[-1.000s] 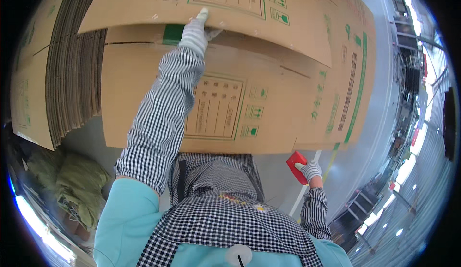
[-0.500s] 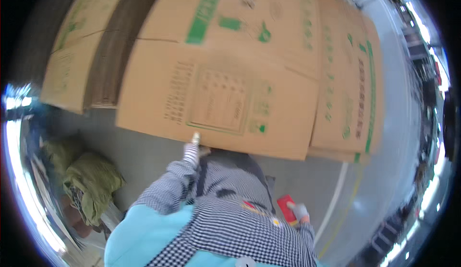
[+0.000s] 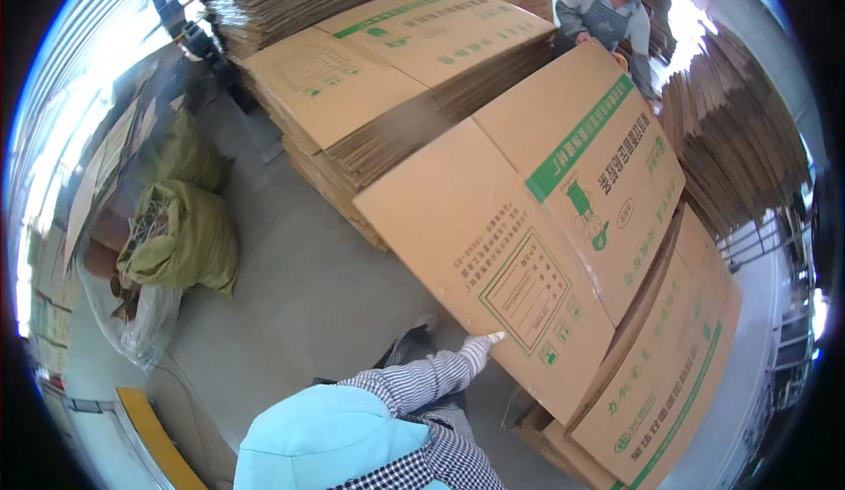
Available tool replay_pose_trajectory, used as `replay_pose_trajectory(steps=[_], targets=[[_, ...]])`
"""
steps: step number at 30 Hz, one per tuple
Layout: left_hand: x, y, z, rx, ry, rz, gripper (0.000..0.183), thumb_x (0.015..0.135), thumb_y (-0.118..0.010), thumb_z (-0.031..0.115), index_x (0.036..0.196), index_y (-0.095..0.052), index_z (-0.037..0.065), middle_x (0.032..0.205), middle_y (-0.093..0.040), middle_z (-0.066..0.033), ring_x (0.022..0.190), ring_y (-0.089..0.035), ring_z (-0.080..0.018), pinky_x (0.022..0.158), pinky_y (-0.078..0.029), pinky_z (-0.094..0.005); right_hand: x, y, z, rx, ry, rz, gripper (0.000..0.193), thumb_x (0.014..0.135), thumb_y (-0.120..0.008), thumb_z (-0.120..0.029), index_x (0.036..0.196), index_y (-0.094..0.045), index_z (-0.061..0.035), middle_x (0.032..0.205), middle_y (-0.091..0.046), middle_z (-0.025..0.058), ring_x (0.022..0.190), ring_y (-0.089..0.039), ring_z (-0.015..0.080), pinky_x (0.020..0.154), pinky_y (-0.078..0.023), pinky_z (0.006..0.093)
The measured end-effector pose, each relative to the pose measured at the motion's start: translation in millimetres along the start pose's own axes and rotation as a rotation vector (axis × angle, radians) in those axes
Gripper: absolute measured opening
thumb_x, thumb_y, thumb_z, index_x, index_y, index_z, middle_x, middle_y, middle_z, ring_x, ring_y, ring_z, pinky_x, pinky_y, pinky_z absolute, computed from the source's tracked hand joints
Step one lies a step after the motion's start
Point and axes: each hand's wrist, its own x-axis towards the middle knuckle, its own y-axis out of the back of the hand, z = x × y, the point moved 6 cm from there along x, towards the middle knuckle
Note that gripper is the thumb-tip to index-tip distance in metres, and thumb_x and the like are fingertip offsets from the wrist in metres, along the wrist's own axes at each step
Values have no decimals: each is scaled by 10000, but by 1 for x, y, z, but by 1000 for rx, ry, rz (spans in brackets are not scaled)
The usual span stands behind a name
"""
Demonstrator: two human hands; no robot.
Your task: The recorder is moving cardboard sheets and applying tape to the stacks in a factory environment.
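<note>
A large flattened cardboard box [image 3: 537, 226] with green and black print slants across the view, tilted. My left hand [image 3: 481, 350], in a pale striped glove, grips its near edge with the thumb on top; the other fingers are hidden beneath the sheet. At the far end a co-worker [image 3: 609, 16] in a checked apron stands with hands at the sheet's far edge. My right hand is out of view.
A stack of flattened boxes [image 3: 343, 76] stands to the left of the sheet, another stack [image 3: 660, 375] to its right. Bundled cardboard [image 3: 731, 129] rises at the far right. Green sacks [image 3: 180, 235] sit on the grey floor at left, near a yellow-edged object [image 3: 157, 437].
My view has swung, bringing the co-worker and more stacks into sight. My left hand keeps the box edge. My right hand, which held a red object, has left the view.
</note>
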Motion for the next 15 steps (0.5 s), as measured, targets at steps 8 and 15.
replay_pose_trajectory(steps=[8,15], targets=[[-185,-22,425,23,-835,-88,389,823,-746,192,1143,-641,-1,1069,-683,-99,977,-629,-219,930,-492,-369,11,-10,-138,18,171,2,518,774,-787,-387,1015,-690,62,951,-711,128,811,-672,230,711,-530,396],[-139,46,562,-299,-758,-18,487,798,-740,44,1255,-577,8,1196,-635,-113,1114,-580,-272,1010,-458,-410,0,-46,-229,11,164,-2,529,773,-785,-396,1020,-688,61,958,-710,132,818,-673,231,717,-531,394]])
